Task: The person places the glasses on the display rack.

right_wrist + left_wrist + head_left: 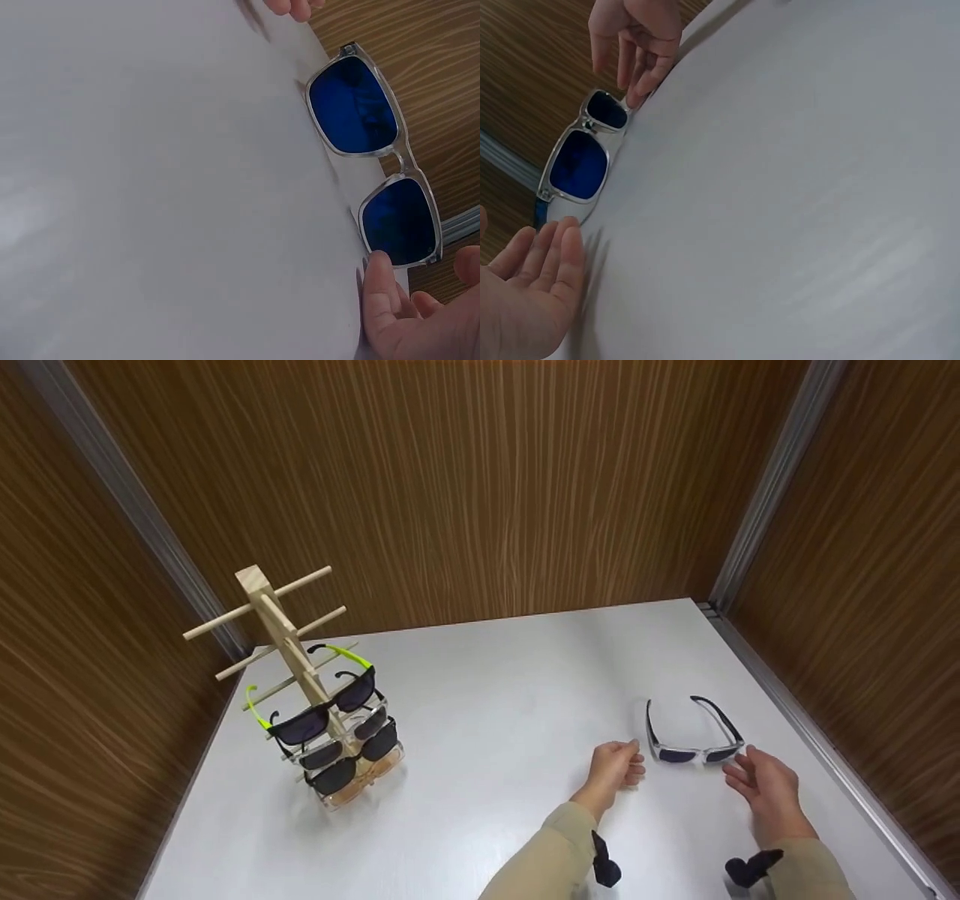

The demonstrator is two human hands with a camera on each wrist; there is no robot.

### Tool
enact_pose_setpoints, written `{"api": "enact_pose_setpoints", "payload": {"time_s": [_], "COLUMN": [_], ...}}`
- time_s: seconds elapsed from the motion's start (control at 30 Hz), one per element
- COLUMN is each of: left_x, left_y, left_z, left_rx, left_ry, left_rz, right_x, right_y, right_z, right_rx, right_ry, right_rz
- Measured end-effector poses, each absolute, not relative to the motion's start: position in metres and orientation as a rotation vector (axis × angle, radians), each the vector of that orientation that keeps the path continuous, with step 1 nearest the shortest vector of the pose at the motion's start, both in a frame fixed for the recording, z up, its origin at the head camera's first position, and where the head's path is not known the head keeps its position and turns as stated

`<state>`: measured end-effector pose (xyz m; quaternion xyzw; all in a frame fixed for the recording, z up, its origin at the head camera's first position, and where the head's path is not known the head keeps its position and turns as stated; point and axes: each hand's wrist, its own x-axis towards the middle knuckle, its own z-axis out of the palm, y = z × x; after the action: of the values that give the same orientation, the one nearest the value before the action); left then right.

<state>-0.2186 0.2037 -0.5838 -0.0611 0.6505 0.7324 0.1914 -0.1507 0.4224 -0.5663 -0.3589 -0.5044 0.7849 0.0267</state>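
Sunglasses (697,754) with a clear frame, dark temples and blue lenses lie on the white table at the right, temples unfolded toward the back wall. My left hand (613,769) is beside their left end, fingers loosely bent and holding nothing. In the left wrist view a small gap parts its fingertips (570,229) from the frame. At the other end is my right hand (769,787), its thumb apart from the fingers. The right wrist view has a fingertip (380,262) right at the corner of the lens rim.
A wooden display stand (281,634) with crossing pegs stands at the left. Several glasses hang on its lower pegs, with black sunglasses with lime-green temples (304,727) uppermost. Wood-grain panels (480,495) enclose the white table (480,697) at the back and sides.
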Motion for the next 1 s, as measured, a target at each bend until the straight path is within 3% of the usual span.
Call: {"api": "enact_pose_setpoints", "payload": {"time_s": [1.0], "left_x": [-0.222], "left_y": [0.226], "left_z": [-0.583], "left_rx": [-0.137], "left_ry": [1.819], "left_rz": [1.941], "right_x": [-0.161], "right_y": [0.425], "right_z": [-0.564], "right_rx": [-1.087], "right_ry": [-1.677], "right_rz": [2.437]}}
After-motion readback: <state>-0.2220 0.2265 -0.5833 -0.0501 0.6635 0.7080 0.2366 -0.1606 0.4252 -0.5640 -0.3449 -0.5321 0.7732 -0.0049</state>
